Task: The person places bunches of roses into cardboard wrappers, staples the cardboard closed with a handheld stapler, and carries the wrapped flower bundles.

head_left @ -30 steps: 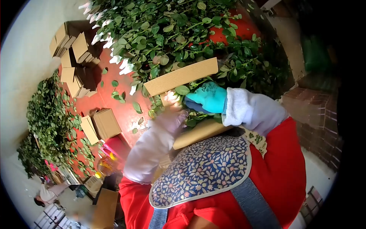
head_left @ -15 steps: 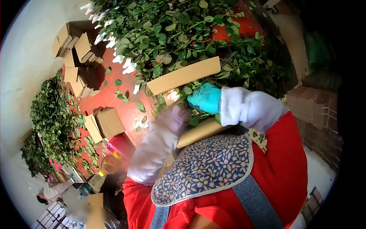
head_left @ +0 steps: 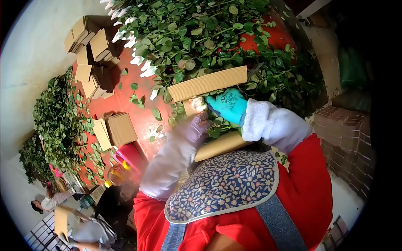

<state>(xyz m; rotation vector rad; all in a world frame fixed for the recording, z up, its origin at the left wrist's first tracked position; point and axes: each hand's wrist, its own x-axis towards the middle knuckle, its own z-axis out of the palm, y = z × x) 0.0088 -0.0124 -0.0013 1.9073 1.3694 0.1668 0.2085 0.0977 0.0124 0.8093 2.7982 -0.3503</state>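
Note:
An open cardboard wrap [head_left: 209, 83] lies before me, its far flap raised and its near edge [head_left: 222, 145] curled against my apron. Pale pink roses [head_left: 197, 103] with leafy stems rest inside it. My left hand [head_left: 197, 126], in a thin pale glove, is at the near side of the blooms, its fingers bent together; what they grip is too small to make out. My right hand [head_left: 228, 105], in a turquoise glove, is closed round the rose stems just right of the blooms.
Leafy rose stems [head_left: 197, 37] with white-wrapped heads fill the far side of the red table [head_left: 138, 111]. Cardboard stacks [head_left: 121, 129] and another leafy heap [head_left: 63, 125] lie left. A bottle [head_left: 117, 175] is at lower left. Two people [head_left: 50, 201] [head_left: 94, 230] are beyond, one near cardboard.
The view has shifted slightly, moving the table's contents right. Both hands remain at the roses, with small finger movements. A person at lower left has moved into clearer view with a cardboard piece.

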